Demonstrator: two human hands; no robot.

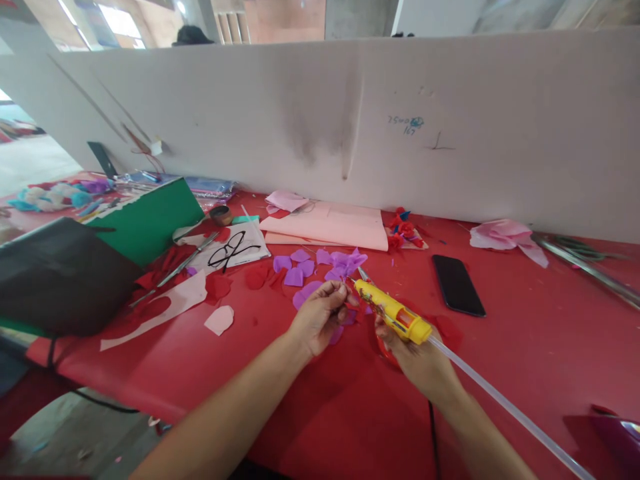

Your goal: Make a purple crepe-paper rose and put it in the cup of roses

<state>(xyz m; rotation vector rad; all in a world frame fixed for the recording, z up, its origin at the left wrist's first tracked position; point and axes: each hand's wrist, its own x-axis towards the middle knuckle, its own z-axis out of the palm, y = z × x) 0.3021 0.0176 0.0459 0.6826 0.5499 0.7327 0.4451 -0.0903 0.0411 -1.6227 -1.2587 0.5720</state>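
My right hand (417, 357) is wrapped round a yellow hot glue gun (393, 312), its nozzle aimed up and left. A long clear glue stick (505, 400) runs out of the back of the gun. Just left of the nozzle, my left hand (323, 319) is closed in a pinch; what sits between its fingertips is too small to make out. Loose purple petals (294, 275) lie beyond the left hand, and a purple flower shape (346, 263) rests close to the gun's tip. Red petals (257, 275) are scattered to the left.
A black phone (459, 285) lies to the right on the red table (540, 347). Black glasses (233, 252), folded pink sheets (330, 225) and red flowers (405, 230) lie farther back. At left stands a green box (150, 223). A white partition (240, 113) rises behind.
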